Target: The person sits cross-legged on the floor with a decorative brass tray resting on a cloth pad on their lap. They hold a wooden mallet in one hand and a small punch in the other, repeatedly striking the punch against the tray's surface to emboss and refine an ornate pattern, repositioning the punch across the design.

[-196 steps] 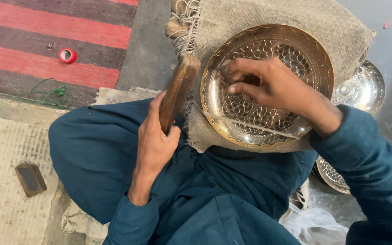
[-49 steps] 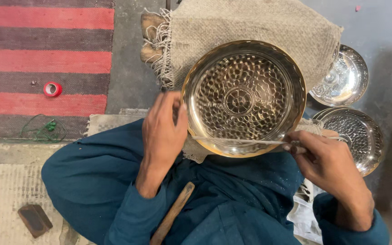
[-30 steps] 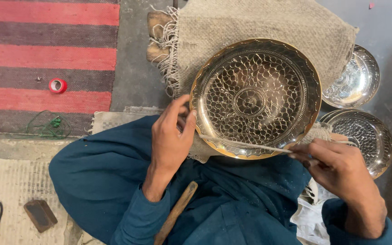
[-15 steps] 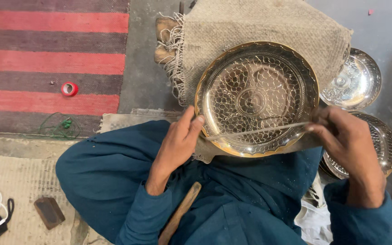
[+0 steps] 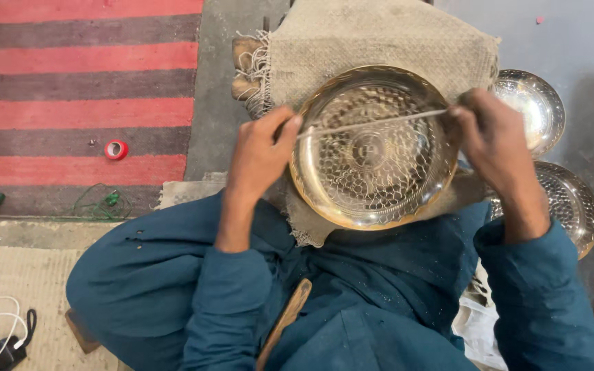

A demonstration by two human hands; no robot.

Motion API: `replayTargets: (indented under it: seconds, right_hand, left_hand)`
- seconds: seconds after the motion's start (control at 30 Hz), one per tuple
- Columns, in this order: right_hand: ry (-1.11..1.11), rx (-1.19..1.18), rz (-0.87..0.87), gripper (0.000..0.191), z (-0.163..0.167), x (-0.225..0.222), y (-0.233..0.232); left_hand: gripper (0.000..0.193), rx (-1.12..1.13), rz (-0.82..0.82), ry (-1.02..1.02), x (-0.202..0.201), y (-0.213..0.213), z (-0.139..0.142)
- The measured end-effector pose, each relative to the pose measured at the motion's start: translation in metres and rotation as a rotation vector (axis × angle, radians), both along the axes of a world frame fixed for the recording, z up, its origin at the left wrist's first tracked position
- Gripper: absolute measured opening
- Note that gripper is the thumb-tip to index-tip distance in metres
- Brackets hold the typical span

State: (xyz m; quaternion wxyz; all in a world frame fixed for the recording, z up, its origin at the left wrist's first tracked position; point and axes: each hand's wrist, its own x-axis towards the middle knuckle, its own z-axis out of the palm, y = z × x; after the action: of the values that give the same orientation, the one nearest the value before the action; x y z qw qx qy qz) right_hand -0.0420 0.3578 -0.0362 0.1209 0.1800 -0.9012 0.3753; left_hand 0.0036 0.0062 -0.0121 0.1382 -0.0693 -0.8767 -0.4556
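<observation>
A round brass bowl (image 5: pixel 374 148) with a polished rim and a hammered, scale-like pattern ringing a plain centre disc lies mouth-up on a piece of coarse burlap cloth (image 5: pixel 379 41) draped over a wooden block (image 5: pixel 245 65), just above the seated person's lap. Across the upper part of the bowl's mouth lies a thin, straight metal rod (image 5: pixel 372 124); its long axis runs nearly level from one rim to the other, rising slightly toward the person's right. The left hand (image 5: pixel 259 154) sits at the bowl's left rim, fingers narrowed to a pinch on that end of the rod. The right hand (image 5: pixel 493 141) sits at the right rim, fingers curled closed on the other end, so the rod spans between the two hands and the bowl lies between and just below them. Two more patterned metal bowls, an upper one (image 5: pixel 534 103) and a lower one (image 5: pixel 572 203), rest on the grey floor just beyond the right hand. A wooden handle (image 5: pixel 287 319) lies on the blue clothing in the lap. A red tape roll (image 5: pixel 115 149) sits on the red-striped rug (image 5: pixel 77 82), well apart.
</observation>
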Motion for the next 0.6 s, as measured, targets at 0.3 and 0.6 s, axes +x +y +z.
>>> replayTargets:
  seconds: [0.3, 0.6]
  right_hand:
    - [0.021, -0.012, -0.035, 0.015, -0.005, 0.009, -0.012]
    - [0.014, -0.068, -0.156, 0.026, -0.012, 0.008, -0.011]
  left_hand:
    - [0.026, 0.254, 0.195, 0.013, -0.008, 0.001, -0.033]
    - [0.012, 0.083, 0.305, 0.234, 0.002, 0.019, -0.032]
